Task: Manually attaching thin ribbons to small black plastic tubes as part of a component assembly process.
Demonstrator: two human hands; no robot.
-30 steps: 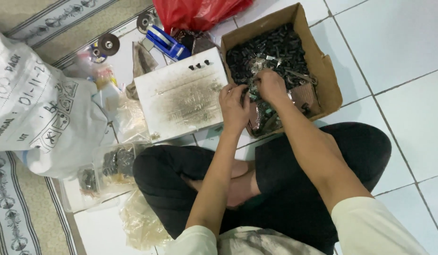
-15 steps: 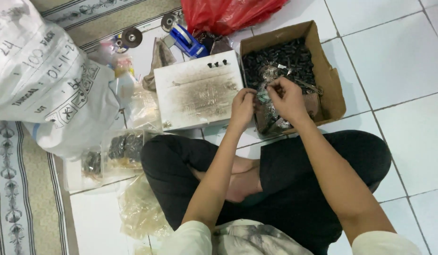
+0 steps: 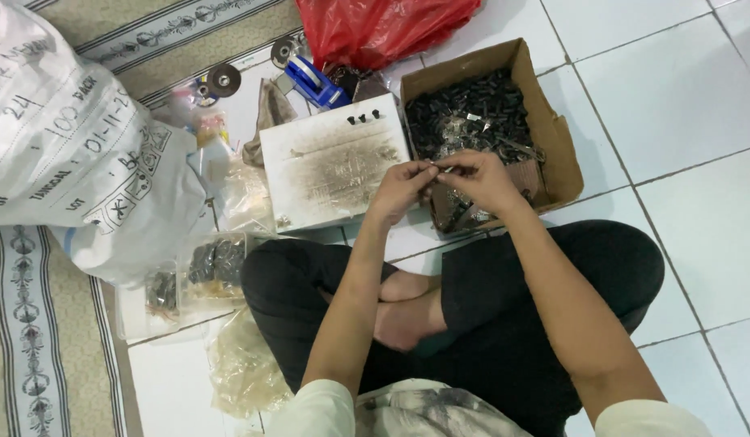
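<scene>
A small metal part [image 3: 440, 168] is pinched between the fingertips of both hands, above the near edge of the cardboard box [image 3: 553, 129] and just right of the white board [image 3: 330, 166]. Its long axis appears to lie roughly left to right, from one hand to the other, though it is too small for its shape to be told. The left hand [image 3: 401, 188] is closed on its left end with thumb and forefinger; the right hand [image 3: 480, 180] is closed on its right end in the same pinch, so both hands are equally near and the part is bridged between them.

The box, directly beyond the hands, is filled with a heap of dark small parts [image 3: 464, 113] mixed with a few shiny pieces. On the white board three small dark parts [image 3: 363, 119] are set near the far edge. To the left, clear plastic bags [image 3: 213, 263] with dark parts inside are laid on the floor [image 3: 682, 97], beside a large white sack [image 3: 76, 154]. A red bag [image 3: 375, 28] and a blue tape dispenser [image 3: 314, 79] are seen behind the board.
</scene>
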